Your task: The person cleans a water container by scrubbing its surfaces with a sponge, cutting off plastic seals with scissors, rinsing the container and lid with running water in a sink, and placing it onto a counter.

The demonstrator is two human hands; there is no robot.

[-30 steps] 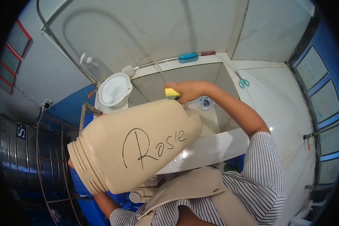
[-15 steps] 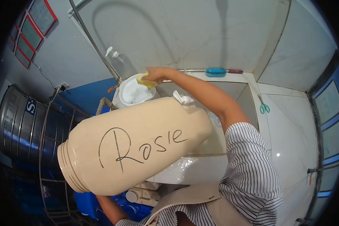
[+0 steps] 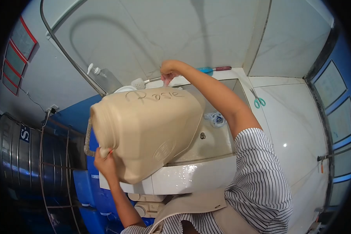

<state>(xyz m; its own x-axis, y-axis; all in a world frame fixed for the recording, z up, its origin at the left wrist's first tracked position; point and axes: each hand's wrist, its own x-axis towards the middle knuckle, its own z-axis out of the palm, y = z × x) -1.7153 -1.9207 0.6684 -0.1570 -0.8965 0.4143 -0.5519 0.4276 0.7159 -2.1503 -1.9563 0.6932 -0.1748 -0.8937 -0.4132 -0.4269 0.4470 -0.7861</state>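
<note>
Head view: left hand (image 3: 106,163) clamped on the jug (image 3: 152,124) beside its neck (image 3: 104,124); the jug lies sideways over the sink (image 3: 212,146). Scissors (image 3: 257,100) lie to the right. Past the jug, the right hand (image 3: 170,71) points down, its grip too hidden to tell; a brush (image 3: 221,69) lies behind.

Cool, fairly bright light; soft grey shadows on the wall (image 3: 156,23) above the right fingers (image 3: 167,79), white glare on the wet sink edge (image 3: 195,171) below them, a glint on the tiles (image 3: 277,126) rightward; black, bowed fisheye margins all around
</note>
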